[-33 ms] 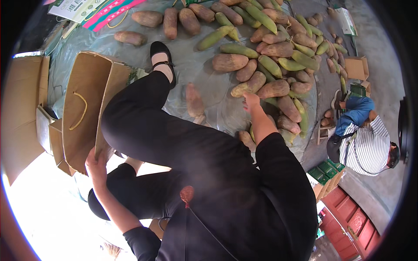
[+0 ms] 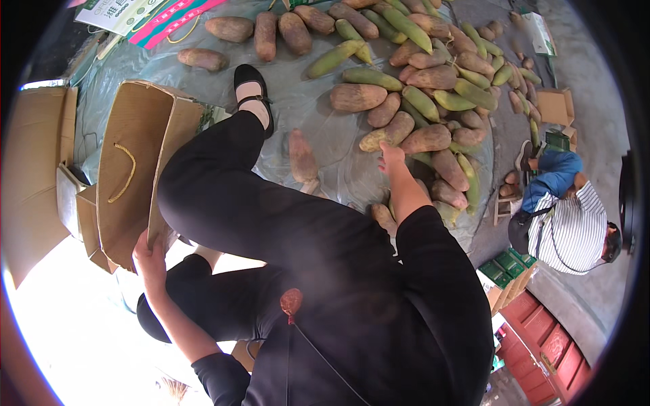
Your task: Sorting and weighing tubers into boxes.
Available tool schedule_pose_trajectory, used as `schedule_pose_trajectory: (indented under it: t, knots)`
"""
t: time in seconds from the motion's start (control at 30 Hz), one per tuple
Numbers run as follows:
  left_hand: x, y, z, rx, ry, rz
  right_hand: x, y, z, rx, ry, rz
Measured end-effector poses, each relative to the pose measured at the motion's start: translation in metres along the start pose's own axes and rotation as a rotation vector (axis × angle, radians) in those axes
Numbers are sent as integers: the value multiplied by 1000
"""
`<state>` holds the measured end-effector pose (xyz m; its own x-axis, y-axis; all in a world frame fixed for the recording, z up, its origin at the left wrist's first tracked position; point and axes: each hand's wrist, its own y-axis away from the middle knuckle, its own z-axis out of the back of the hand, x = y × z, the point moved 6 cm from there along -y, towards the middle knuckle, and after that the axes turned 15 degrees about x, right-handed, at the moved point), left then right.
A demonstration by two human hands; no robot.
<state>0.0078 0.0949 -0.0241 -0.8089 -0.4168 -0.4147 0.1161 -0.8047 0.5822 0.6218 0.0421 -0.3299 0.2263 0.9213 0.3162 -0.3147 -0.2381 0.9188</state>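
Observation:
My left hand (image 2: 150,260) is closed on the lower edge of an upright-open cardboard box (image 2: 175,125) with a yellow cord handle (image 2: 127,172). My right hand (image 2: 393,159) reaches over a heap of roots, holding nothing, one finger stretched out at the end of a thick yellow-brown root (image 2: 389,132). Whether the fingertip touches it, I cannot tell. Reddish-brown roots, such as this one (image 2: 426,138), lie mixed with long green radishes (image 2: 421,103) around that hand. A single brown root (image 2: 302,155) lies apart, beside my leg.
Plastic sheeting (image 2: 284,95) covers the floor under the roots. A printed gift bag (image 2: 179,20) lies at the far left. On the right, a person in a striped shirt (image 2: 575,223) sits near green packages (image 2: 504,267). Another carton (image 2: 40,162) stands at the left edge.

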Motion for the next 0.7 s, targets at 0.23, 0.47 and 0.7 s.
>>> schedule_pose_trajectory:
  t: [0.23, 0.47, 0.7]
  knots:
    - [0, 1, -1, -47, -39, -29, 8, -4, -9, -50, -519, -88]
    - [-6, 1, -1, -13, -11, 59, 10, -8, -15, -116, -644, -145]
    - [11, -2, 0, -22, -36, 87, -35, 6, -69, 204, -735, -195]
